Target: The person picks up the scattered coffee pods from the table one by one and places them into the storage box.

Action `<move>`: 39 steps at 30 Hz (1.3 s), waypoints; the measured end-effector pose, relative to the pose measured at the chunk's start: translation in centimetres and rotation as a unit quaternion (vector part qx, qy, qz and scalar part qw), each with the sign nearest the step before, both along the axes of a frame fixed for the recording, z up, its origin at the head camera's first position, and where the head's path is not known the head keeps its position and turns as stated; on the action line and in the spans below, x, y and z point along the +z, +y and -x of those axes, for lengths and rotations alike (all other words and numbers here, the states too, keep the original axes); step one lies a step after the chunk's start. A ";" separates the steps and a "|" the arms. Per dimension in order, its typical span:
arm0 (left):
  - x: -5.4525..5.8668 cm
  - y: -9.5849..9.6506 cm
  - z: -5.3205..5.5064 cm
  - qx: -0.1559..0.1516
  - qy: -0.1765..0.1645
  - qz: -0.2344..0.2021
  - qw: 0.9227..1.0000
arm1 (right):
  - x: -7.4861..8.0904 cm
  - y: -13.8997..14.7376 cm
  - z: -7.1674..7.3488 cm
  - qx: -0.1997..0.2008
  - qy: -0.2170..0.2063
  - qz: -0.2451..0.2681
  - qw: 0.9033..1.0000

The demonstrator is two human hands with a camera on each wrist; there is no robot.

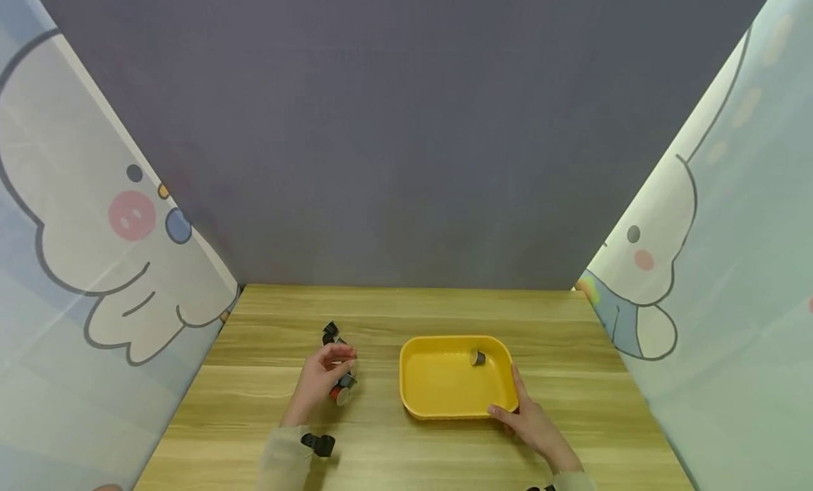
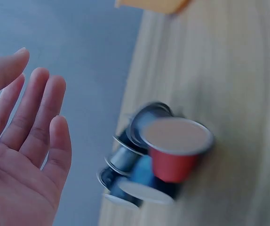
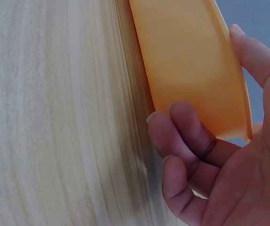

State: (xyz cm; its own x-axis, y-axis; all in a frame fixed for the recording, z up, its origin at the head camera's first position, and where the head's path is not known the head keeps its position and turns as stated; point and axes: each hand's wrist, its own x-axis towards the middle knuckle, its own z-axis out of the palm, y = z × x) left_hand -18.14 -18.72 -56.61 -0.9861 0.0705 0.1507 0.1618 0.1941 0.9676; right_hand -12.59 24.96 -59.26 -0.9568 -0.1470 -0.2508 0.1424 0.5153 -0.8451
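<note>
My left hand (image 1: 322,374) is over a small cluster of coffee capsules on the left of the table. In the left wrist view its fingers (image 2: 52,101) are loosely extended, with nothing between them. A red capsule (image 2: 172,165) with a pale lid stands out in front, beside a blue capsule (image 2: 142,172) and several dark ones. My right hand (image 1: 532,422) grips the near right corner of a yellow tray (image 1: 406,378). In the right wrist view, curled fingers press its outer wall (image 3: 186,56) and the thumb lies along the rim. One dark capsule (image 1: 478,358) lies inside the tray.
The wood-grain table (image 1: 375,449) ends at a dark grey back panel (image 1: 406,159). Printed cartoon sheets (image 1: 95,195) hang along both sides. Two black capsules (image 1: 330,329) lie at the far end of the cluster. Bare wood separates the cluster from the tray.
</note>
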 end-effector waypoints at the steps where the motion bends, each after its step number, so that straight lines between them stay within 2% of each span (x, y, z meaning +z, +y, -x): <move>1: -0.2 -0.1 -0.2 0.004 -0.002 -0.002 1.000 | 0.0 0.0 0.0 -0.001 0.001 0.001 1.000; 9: -2.1 -1.1 -2.0 0.030 -0.001 -0.008 1.000 | 0.3 -0.2 -0.2 -0.007 0.003 0.003 1.000; 16: -4.1 -1.9 -3.1 0.052 -0.015 0.008 0.999 | 0.4 -0.2 -0.3 -0.011 -0.002 -0.009 1.000; 21: -5.0 -2.0 -3.7 0.061 -0.021 0.027 0.998 | 0.3 -0.3 -0.3 -0.009 -0.004 -0.010 1.000; 25: -5.3 -1.9 -4.1 0.058 -0.022 0.042 0.997 | 0.3 -0.3 -0.4 -0.007 -0.002 -0.005 1.000; 32: -5.2 -1.8 -4.6 0.023 -0.057 0.041 0.997 | 0.3 -0.2 -0.4 -0.006 0.001 -0.010 1.000; 39: -5.6 -2.2 -4.6 0.011 -0.066 0.102 0.992 | 0.3 -0.3 -0.4 -0.005 -0.002 -0.001 1.000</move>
State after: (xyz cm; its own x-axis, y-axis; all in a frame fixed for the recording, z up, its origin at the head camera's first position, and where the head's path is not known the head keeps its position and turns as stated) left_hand -13.58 -20.96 -62.17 -0.9979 0.0653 0.0039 0.0291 0.3907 0.9200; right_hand -12.15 24.66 -58.93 -0.9574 -0.1375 -0.2541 0.1496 0.5163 -0.8432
